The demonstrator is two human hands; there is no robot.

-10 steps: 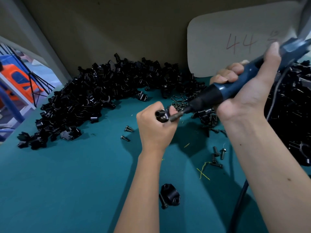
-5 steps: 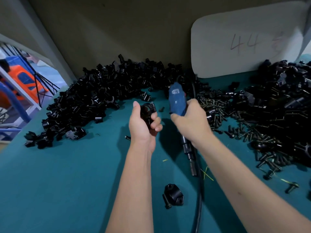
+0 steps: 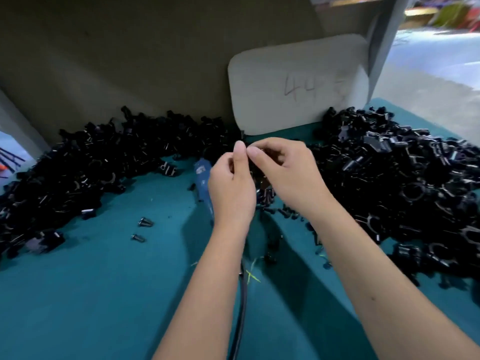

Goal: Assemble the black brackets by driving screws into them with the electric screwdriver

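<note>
My left hand [image 3: 231, 188] is closed around a black bracket that its fingers almost wholly hide. My right hand [image 3: 288, 175] is right next to it, its fingertips pinched against my left thumb. What the right fingers hold is hidden. Both hands hover over a scatter of loose screws [image 3: 267, 196]. The blue electric screwdriver [image 3: 203, 181] lies on the teal table just left of my left hand, with nobody holding it. Its black cable [image 3: 241, 307] runs toward me between my forearms.
Big heaps of black brackets lie at the back left [image 3: 91, 165] and on the right [image 3: 402, 178]. Two loose screws [image 3: 144, 222] sit on the teal table [image 3: 91, 294]. A white board marked "44" [image 3: 298, 84] leans on the back wall.
My right hand has put the screwdriver down on the table and moved up to meet my left hand. The view has shifted right.
</note>
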